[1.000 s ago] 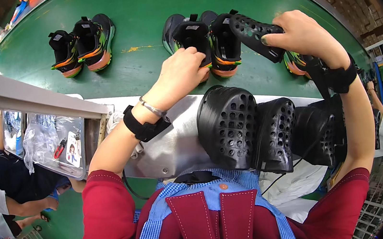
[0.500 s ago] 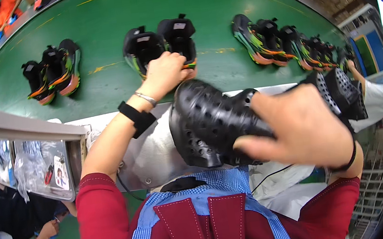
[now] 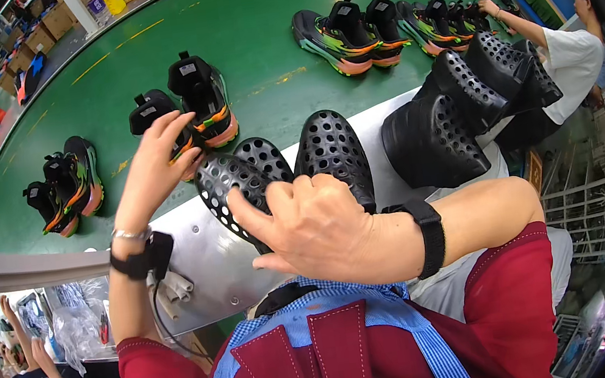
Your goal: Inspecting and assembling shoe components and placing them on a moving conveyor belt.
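Observation:
My right hand [image 3: 315, 225] is closed on a black perforated shoe form [image 3: 221, 180], its index finger lying along the form's side. Two similar forms, a partly hidden one [image 3: 264, 156] and a fuller one [image 3: 333, 150], stand just beyond that hand. My left hand [image 3: 146, 164] is at the heel of a black sneaker [image 3: 151, 109] with orange and green trim, thumb and fingers apart around it. Whether it presses on the shoe is hard to see. The matching sneaker [image 3: 206, 106] stands to the right of it on the green belt [image 3: 238, 44].
More black perforated forms [image 3: 437, 137] stand at the right along a metal ledge [image 3: 209, 262]. Other sneaker pairs are on the belt, left [image 3: 61, 186] and right [image 3: 347, 38]. At the far right a co-worker [image 3: 568, 62] reaches over the belt. A grey rail [image 3: 30, 265] crosses at left.
The view has turned, and the middle sneakers now appear farther left. My right hand has come leftward and down over a form. My left hand's fingers have spread at the left sneaker.

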The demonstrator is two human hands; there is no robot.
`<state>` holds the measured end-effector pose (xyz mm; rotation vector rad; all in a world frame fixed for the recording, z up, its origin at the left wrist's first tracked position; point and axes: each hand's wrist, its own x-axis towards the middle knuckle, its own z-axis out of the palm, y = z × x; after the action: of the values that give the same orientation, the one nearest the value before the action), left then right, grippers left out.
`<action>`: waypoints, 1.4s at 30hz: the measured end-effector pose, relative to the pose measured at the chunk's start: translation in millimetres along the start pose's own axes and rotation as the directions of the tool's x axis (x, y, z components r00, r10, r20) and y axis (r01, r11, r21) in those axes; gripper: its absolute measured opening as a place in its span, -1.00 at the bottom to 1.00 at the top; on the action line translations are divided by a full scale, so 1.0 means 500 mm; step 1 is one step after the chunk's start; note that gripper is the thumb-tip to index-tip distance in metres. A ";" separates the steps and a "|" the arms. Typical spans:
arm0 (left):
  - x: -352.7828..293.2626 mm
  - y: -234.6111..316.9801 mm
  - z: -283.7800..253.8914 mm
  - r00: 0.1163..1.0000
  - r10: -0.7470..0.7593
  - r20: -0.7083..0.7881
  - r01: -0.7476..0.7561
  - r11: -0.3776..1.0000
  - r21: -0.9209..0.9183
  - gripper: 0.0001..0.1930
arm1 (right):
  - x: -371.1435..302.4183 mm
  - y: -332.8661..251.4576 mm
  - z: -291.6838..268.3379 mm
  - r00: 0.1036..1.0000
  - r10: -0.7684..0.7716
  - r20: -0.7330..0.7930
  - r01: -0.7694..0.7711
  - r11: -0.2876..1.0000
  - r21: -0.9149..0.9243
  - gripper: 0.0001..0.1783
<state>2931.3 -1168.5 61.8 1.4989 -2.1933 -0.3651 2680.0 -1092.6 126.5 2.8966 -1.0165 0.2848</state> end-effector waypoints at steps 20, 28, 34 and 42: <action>-0.452 0.005 0.062 0.796 -0.569 -0.207 0.588 0.808 0.040 -0.44 | -0.034 0.035 -0.058 0.947 -0.320 -0.036 0.319 0.914 0.250 -0.40; -0.290 0.165 -0.085 0.943 -0.331 0.013 0.162 0.427 -0.890 -0.64 | -0.034 0.049 -0.090 0.974 -0.122 -0.190 0.206 0.827 0.524 -0.40; -0.139 0.277 -0.034 0.965 0.241 -0.099 -0.212 0.509 -0.834 -0.60 | -0.086 0.098 -0.073 0.977 -0.036 -0.211 0.185 0.634 0.751 -0.51; -0.151 0.214 0.037 0.982 -0.072 -0.175 -0.092 0.625 -0.775 -0.66 | -0.081 0.120 -0.106 0.958 0.014 -0.287 0.136 0.859 0.494 -0.77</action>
<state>2858.5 -1059.5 78.5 0.9542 -1.5321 -0.9859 2603.3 -1108.2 170.4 3.1839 -0.9043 1.0856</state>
